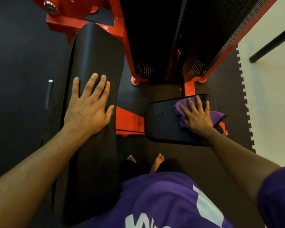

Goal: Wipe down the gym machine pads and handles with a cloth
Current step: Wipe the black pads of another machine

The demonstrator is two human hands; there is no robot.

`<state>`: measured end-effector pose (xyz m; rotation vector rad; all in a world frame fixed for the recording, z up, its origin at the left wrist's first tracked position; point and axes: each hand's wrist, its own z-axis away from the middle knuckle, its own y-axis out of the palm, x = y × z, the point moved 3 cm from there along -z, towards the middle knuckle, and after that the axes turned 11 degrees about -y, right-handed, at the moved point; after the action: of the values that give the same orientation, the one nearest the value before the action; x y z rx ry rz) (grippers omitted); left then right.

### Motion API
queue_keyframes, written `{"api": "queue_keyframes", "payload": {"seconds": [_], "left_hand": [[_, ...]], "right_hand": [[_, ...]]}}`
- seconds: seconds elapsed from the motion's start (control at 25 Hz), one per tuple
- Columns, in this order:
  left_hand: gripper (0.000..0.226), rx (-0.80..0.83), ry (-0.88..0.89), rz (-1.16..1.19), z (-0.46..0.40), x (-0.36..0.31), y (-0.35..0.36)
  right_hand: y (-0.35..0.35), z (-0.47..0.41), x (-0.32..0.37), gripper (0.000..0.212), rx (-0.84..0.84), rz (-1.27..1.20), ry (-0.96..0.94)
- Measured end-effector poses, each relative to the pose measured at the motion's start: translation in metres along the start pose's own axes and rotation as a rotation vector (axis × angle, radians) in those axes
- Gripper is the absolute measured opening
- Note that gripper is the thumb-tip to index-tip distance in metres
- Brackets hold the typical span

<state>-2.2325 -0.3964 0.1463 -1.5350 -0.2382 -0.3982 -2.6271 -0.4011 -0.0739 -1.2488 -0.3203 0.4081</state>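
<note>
- Flooring [179,158] of dark rubber tiles lies under the red-framed machine [122,38]; its toothed edge meets a pale floor [270,88] on the right.
- The left hand [89,109] lies flat, fingers spread, on the long black pad [95,63].
- The right hand [196,117], fingers straight and spread, presses the purple cloth [183,107] onto the far right part of the small black pad [161,119].
- Bare feet [157,162] stand on the tiles.
</note>
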Motion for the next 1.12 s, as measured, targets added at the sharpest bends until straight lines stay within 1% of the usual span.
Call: {"api": "queue_keyframes", "payload": {"seconds": [0.08, 0.2, 0.32, 0.36, 0.48, 0.52, 0.6, 0.64, 0.68, 0.76, 0.84, 0.88, 0.96, 1.04, 1.12], "left_hand": [[0.075, -0.010, 0.006, 0.015, -0.001, -0.003, 0.001], [0.070, -0.027, 0.012, 0.004, 0.000, 0.000, 0.002], [0.067, -0.057, 0.072, 0.026, 0.001, -0.004, 0.001], [0.064, -0.065, 0.076, 0.049, 0.001, -0.004, -0.001], [0.066, -0.066, 0.055, 0.073, 0.001, -0.001, -0.003], [0.066, -0.068, 0.056, 0.073, 0.002, -0.001, -0.003], [0.066, -0.066, 0.063, 0.078, 0.002, -0.001, -0.002], [0.066, -0.064, 0.070, 0.074, 0.001, -0.001, -0.001], [0.065, -0.065, 0.072, 0.065, 0.001, -0.001, -0.001], [0.065, -0.063, 0.068, 0.053, 0.001, -0.001, -0.002], [0.065, -0.063, 0.069, 0.052, 0.002, -0.002, -0.002], [0.065, -0.064, 0.071, 0.054, 0.001, -0.002, -0.002], [0.065, -0.056, 0.070, 0.054, 0.001, -0.002, -0.004], [0.065, -0.058, 0.059, 0.052, 0.001, -0.001, -0.003], [0.064, -0.054, 0.049, 0.056, 0.002, -0.001, -0.003]], "right_hand": [[0.000, -0.019, -0.001, 0.073, 0.021, 0.003, 0.025], [-0.009, -0.051, 0.004, 0.075, -0.005, -0.009, 0.034], [-0.005, -0.052, 0.023, 0.078, -0.046, -0.037, -0.033], [-0.001, -0.037, 0.033, 0.080, -0.069, -0.054, -0.096], [0.026, 0.035, 0.061, 0.084, 0.023, -0.031, -0.321], [0.029, 0.052, 0.060, 0.082, 0.029, -0.011, -0.398], [0.022, 0.045, 0.040, 0.073, 0.023, 0.033, -0.534], [0.018, 0.027, 0.027, 0.068, 0.005, 0.073, -0.535], [0.010, 0.000, 0.016, 0.066, -0.016, 0.099, -0.483], [-0.007, -0.055, 0.000, 0.067, -0.012, 0.090, -0.283], [-0.013, -0.078, 0.005, 0.068, -0.024, 0.037, -0.115], [-0.010, -0.074, 0.015, 0.068, -0.046, 0.006, -0.103], [0.006, -0.037, 0.049, 0.070, -0.033, -0.041, -0.228], [0.022, 0.020, 0.083, 0.074, 0.066, -0.068, -0.374], [0.023, 0.041, 0.088, 0.076, 0.045, -0.108, -0.446]]}}
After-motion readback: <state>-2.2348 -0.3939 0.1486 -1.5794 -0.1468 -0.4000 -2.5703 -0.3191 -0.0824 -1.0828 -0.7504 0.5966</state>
